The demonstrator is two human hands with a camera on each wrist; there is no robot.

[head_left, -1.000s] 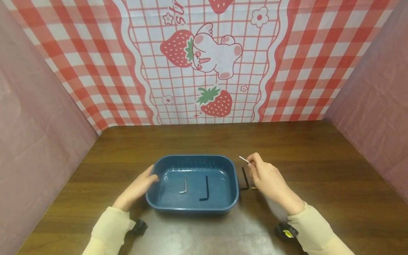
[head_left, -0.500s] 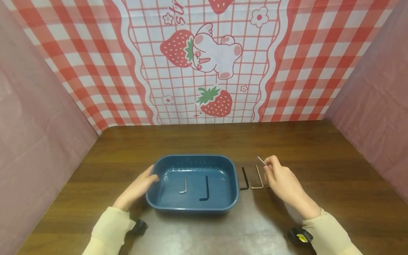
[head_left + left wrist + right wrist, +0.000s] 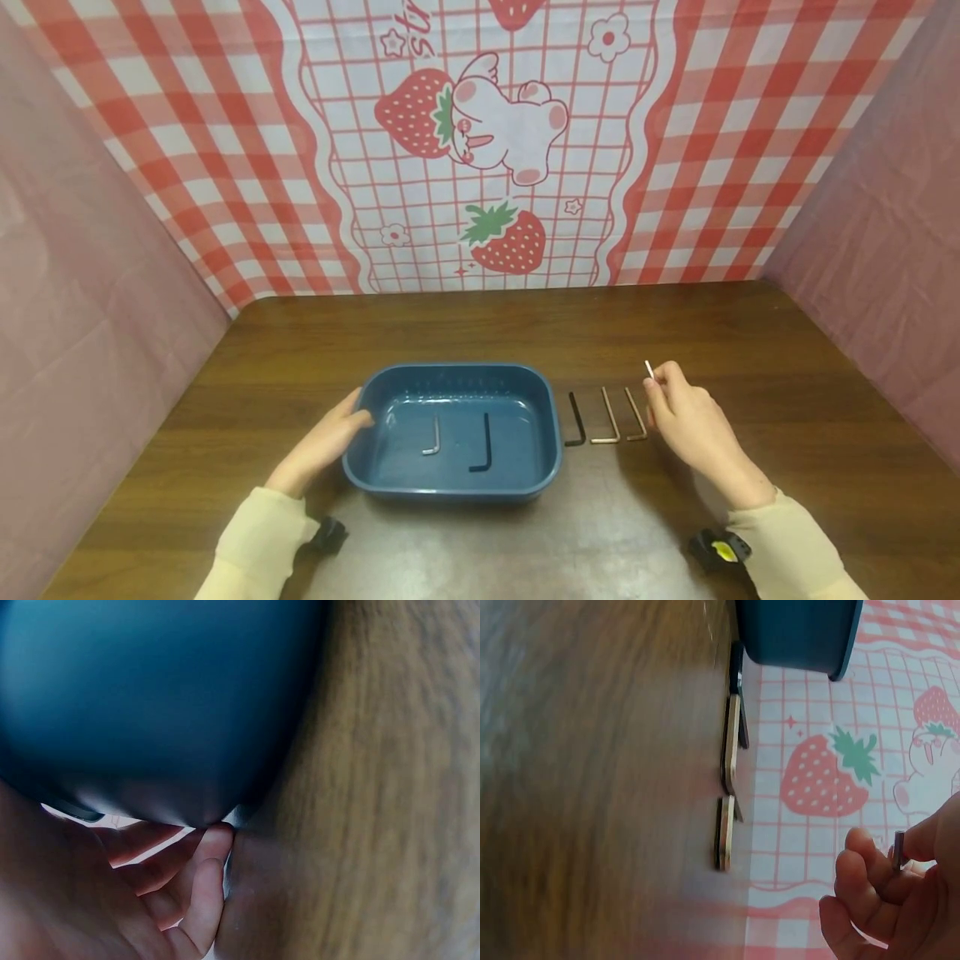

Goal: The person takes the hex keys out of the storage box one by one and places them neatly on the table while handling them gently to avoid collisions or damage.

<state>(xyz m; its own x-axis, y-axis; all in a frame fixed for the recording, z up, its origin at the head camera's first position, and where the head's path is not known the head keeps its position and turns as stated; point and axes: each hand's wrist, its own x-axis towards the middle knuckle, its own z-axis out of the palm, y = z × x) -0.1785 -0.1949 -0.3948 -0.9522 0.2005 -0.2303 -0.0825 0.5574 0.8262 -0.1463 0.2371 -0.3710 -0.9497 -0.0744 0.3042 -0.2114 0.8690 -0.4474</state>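
Note:
My left hand (image 3: 322, 442) grips the left end of a blue plastic tray (image 3: 452, 493), thumb over the rim and fingers along the outer wall. Inside the tray lie a silver hex key (image 3: 437, 436) and a longer black hex key (image 3: 487, 446), apart from each other. To the right of the tray, my right hand (image 3: 693, 425) pinches a small silver hex key (image 3: 899, 850) between thumb and fingers, raised above the table. Most of that key is hidden by the hand. Beside this hand, a bronze-coloured hex key (image 3: 637, 417) lies on the tabletop.
Left of that bronze key lie another bronze hex key (image 3: 611, 417) and a black hex key (image 3: 576, 421), in a row close to the tray's right wall. The wooden table (image 3: 330, 333) meets a strawberry-patterned cloth (image 3: 270, 167) behind and pink cloth at both sides.
My right hand has moved to the right, carrying the silver hex key. The two bronze keys on the table have come into full view. The left hand and tray have stayed put.

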